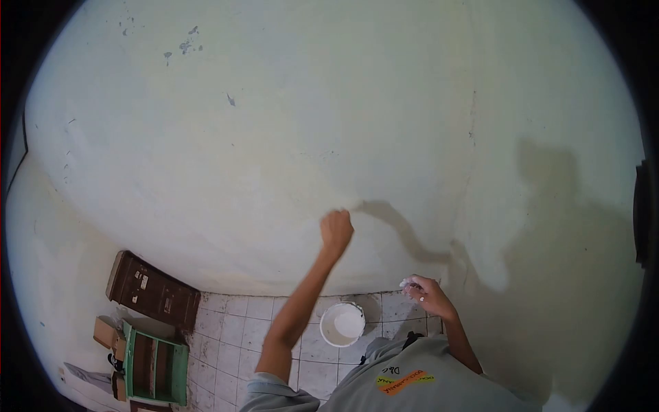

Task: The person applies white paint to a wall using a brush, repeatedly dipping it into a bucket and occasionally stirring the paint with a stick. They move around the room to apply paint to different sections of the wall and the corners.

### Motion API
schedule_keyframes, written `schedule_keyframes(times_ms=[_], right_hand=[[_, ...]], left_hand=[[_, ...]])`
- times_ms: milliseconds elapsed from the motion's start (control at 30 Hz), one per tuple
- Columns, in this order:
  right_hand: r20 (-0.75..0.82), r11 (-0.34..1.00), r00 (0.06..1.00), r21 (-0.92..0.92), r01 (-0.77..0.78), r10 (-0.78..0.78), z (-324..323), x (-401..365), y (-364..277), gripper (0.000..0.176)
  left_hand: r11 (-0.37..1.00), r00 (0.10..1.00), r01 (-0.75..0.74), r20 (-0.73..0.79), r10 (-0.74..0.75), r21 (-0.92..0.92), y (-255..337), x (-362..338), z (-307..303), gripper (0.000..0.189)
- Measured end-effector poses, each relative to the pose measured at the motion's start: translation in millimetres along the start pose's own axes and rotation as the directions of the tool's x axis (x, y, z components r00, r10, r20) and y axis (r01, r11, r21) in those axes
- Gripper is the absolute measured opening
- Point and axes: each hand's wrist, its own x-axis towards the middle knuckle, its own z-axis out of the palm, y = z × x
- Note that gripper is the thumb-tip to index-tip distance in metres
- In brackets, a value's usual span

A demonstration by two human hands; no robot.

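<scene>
Raised in front of the pale wall [274,158], my left hand [337,232] is closed with its fingertips at the wall surface; whatever it may hold is hidden. Lower and to the right, my right hand [427,294] has bent fingers around a whitish lump [412,283], and white smears mark its skin. Between and below the hands, a white bucket [342,324] stands on the tiled floor, with pale material inside.
A dark brown cabinet [153,290] and a green wooden shelf [156,364] stand at the lower left, beside a cardboard box [106,332]. Grey chipped spots mark the upper left wall. A dark object [642,214] is at the right edge.
</scene>
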Motion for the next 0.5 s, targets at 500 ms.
schedule_keyframes(times_ms=[500], right_hand=[[-0.111,0.997,0.992,0.045,-0.059,0.064,-8.7,-25.6,17.4,0.014]], left_hand=[[0.928,0.711,0.169,-0.693,0.120,0.333,-29.1,145.8,-248.7,0.046]])
